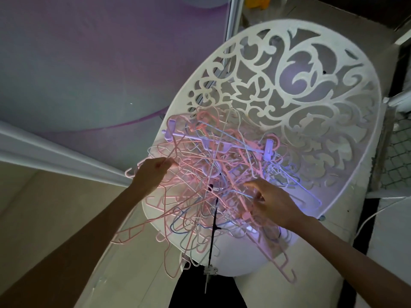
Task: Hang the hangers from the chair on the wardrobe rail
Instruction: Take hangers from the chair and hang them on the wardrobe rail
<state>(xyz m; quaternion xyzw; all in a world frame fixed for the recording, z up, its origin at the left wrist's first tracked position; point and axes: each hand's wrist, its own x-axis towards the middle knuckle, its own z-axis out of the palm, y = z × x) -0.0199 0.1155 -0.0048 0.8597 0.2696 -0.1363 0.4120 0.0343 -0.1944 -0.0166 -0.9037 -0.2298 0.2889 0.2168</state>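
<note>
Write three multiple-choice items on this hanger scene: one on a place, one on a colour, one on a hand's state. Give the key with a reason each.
1. Where does the hanger pile lie?
A. on the chair seat
B. on the floor
C. on a rail

2. What colour is the clip hanger on top of the pile?
A. black
B. lilac
C. green

3. What is the left hand doing?
A. hanging idle
B. pressing flat on the chair
C. gripping a pink hanger

Key:
1 A, the tangle rests on the white chair.
2 B, its bar and clips are pale purple.
3 C, its fingers curl round a pink hanger.
</note>
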